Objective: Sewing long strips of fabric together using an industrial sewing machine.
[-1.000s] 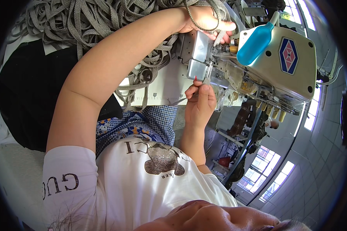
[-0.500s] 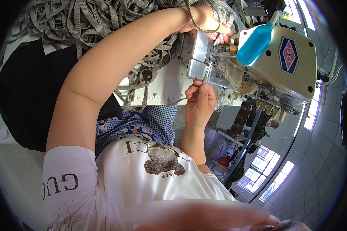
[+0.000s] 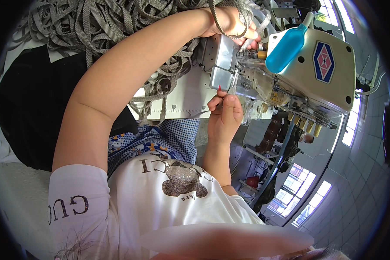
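At the far side of an industrial sewing machine [image 3: 329, 47], my left hand [image 3: 230, 24] is closed on a grey herringbone tape [image 3: 261, 27], which loops over the wrist and fingers. On the near side of the metal plate [image 3: 221, 78], my right hand [image 3: 226, 110] pinches a stretch of the same tape at the machine's front, between thumb and fingers. A thin dark pointed thing sticks out leftward from that hand; its kind is unclear. A small red tip shows above the fingers. The needle area lies between the two hands and is mostly hidden by machine parts.
A large tangled heap of grey tape [image 3: 95, 26] covers the far left of the white table [image 3: 186, 97]. Black cloth [image 3: 34, 104] lies at the left. A blue bottle-shaped thing [image 3: 286, 50] rests on the machine head. Racks and windows stand beyond at the right.
The tape loop beside my left hand has shifted slightly to the right. Both hands stay in nearly the same places and keep their hold.
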Motion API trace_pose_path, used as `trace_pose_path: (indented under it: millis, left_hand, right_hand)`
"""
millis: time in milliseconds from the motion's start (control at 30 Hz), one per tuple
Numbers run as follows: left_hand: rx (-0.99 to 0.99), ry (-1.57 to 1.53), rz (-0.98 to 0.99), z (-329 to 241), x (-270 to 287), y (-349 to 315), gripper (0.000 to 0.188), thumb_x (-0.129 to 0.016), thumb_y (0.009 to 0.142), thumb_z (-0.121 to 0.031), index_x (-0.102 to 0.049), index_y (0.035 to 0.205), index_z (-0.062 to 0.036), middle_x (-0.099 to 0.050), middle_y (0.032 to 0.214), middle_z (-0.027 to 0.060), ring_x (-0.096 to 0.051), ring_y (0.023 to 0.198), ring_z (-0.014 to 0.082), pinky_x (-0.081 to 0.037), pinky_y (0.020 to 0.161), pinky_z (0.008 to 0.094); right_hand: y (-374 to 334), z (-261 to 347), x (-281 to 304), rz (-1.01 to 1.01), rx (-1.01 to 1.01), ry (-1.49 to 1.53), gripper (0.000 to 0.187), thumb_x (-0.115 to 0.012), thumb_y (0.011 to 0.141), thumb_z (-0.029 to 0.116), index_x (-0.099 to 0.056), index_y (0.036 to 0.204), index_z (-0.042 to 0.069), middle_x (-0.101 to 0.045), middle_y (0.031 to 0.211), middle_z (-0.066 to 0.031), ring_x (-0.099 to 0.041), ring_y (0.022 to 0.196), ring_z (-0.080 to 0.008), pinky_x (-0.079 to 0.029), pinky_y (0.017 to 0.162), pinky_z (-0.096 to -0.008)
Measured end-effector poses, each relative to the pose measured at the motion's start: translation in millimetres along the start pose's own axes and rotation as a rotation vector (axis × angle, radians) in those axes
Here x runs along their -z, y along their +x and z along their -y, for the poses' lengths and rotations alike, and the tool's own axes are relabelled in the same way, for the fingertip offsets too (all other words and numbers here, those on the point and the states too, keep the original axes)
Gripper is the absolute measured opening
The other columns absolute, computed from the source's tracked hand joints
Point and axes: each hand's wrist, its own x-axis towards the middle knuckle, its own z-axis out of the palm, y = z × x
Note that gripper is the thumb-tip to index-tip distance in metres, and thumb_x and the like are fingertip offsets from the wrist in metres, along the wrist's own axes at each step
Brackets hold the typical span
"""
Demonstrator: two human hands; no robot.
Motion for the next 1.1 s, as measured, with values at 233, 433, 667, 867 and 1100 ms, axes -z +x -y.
trace_pose_path:
  millis: [233, 433, 667, 867, 1100]
  left_hand:
    - [0.048, -0.005, -0.045, -7, -4, -10, 0.027, -0.06, 0.084, -0.029, -0.062, 0.103, -0.0094, -0.065, 0.09, 0.0019, -0.058, 0.082, 0.0095, -0.047, 0.066, 0.0243]
    - [-0.194, 0.83, 0.041, 25, 18, 12, 0.018, -0.057, 0.083, -0.014, -0.061, 0.099, -0.0067, -0.063, 0.092, 0.0064, -0.058, 0.084, 0.0163, -0.049, 0.07, 0.0293]
    - [-0.103, 0.411, 0.002, 6, 2, 1, 0.023, -0.059, 0.083, -0.022, -0.062, 0.102, -0.0089, -0.064, 0.091, 0.0038, -0.057, 0.082, 0.0121, -0.047, 0.068, 0.0257]
    - [0.07, 0.069, -0.028, -18, -5, -18, 0.027, -0.061, 0.084, -0.026, -0.062, 0.103, -0.008, -0.065, 0.093, 0.0041, -0.059, 0.085, 0.0109, -0.048, 0.072, 0.0245]
    - [-0.027, -0.003, 0.043, -4, 2, -9, 0.03, -0.061, 0.084, -0.024, -0.059, 0.105, -0.0015, -0.065, 0.096, 0.0071, -0.061, 0.091, 0.0138, -0.048, 0.079, 0.0259]
  right_hand:
    - [0, 0, 4, -0.001, 0.006, -0.017, 0.026, -0.051, 0.092, 0.022, -0.059, 0.091, -0.002, -0.058, 0.065, -0.0075, -0.05, 0.057, -0.0115, -0.039, 0.056, -0.0214]
    - [-1, 0, 2, 0.014, -0.005, -0.007, 0.025, -0.05, 0.092, 0.022, -0.06, 0.091, -0.001, -0.057, 0.063, -0.0062, -0.049, 0.056, -0.0104, -0.038, 0.055, -0.0202]
    - [1, 0, 7, 0.008, 0.007, -0.012, 0.025, -0.05, 0.092, 0.022, -0.059, 0.091, -0.001, -0.057, 0.063, -0.0058, -0.048, 0.055, -0.0101, -0.037, 0.054, -0.0196]
    - [0, -1, 3, 0.014, 0.006, -0.017, 0.026, -0.049, 0.092, 0.022, -0.059, 0.09, -0.001, -0.056, 0.063, -0.0055, -0.048, 0.055, -0.01, -0.037, 0.054, -0.0196]
    - [-1, 0, 2, 0.004, -0.015, -0.021, 0.027, -0.048, 0.093, 0.023, -0.059, 0.09, -0.001, -0.056, 0.064, -0.0054, -0.049, 0.056, -0.0092, -0.037, 0.054, -0.0191]
